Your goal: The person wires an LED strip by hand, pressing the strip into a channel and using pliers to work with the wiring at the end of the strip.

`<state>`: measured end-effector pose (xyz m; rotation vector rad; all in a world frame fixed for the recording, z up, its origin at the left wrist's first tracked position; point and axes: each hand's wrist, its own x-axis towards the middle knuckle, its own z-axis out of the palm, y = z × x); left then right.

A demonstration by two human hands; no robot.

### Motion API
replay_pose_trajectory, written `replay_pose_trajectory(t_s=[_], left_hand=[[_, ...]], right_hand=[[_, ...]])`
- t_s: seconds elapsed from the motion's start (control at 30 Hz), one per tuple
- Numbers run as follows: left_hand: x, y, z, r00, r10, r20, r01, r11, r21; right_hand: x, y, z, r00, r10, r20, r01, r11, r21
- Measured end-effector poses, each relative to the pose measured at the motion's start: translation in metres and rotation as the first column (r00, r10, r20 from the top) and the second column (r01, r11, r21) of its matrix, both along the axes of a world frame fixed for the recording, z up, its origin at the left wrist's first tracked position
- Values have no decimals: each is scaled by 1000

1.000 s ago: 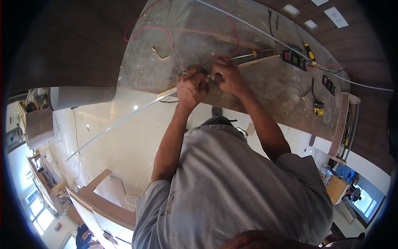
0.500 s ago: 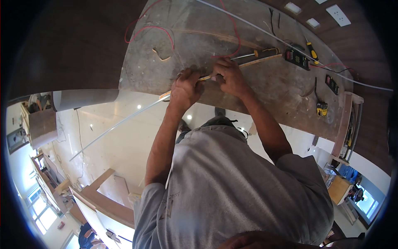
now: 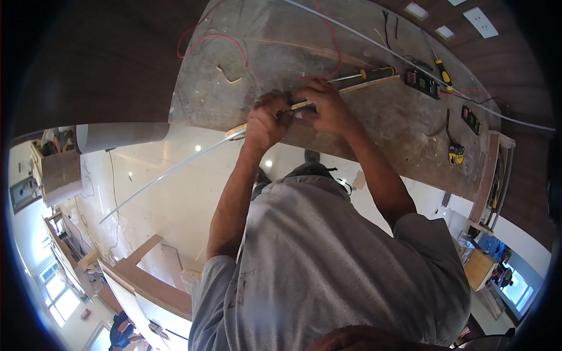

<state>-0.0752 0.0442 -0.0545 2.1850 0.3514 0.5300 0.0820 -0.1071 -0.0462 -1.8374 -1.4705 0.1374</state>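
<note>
Your left hand (image 3: 265, 121) and right hand (image 3: 331, 109) both pinch the orange strip (image 3: 372, 83) above the desk's (image 3: 374, 123) near edge, fingertips partly hidden. Strip runs right past the screwdriver (image 3: 363, 74) toward the black box (image 3: 421, 83); pale rod (image 3: 219, 143) juts left over the floor (image 3: 175, 205).

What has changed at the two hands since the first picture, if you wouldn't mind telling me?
The left hand has moved slightly left, away from the right hand, and a short stretch of the strip now shows between them. Both hands remain at the strip. The red wire and the yellow-and-black screwdriver stayed where they were on the table.
</note>
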Motion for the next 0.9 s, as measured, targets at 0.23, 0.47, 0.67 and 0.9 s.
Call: replay_pose_trajectory(t_s=[0.23, 0.47, 0.67, 0.9], left_hand=[[1, -1, 10, 999, 35, 37, -38, 995, 92], [1, -6, 3, 997, 59, 49, -65, 991, 116], [2, -9, -1, 993, 76, 94, -84, 993, 79], [5, -8, 2, 991, 47, 122, -61, 992, 112]], right_hand=[[2, 5, -11, 1000, -3, 13, 4, 997, -76], [0, 4, -14, 1000, -16, 21, 18, 997, -80], [-2, 5, -12, 998, -36, 43, 40, 995, -94], [-4, 7, -17, 997, -55, 49, 59, 996, -68]])
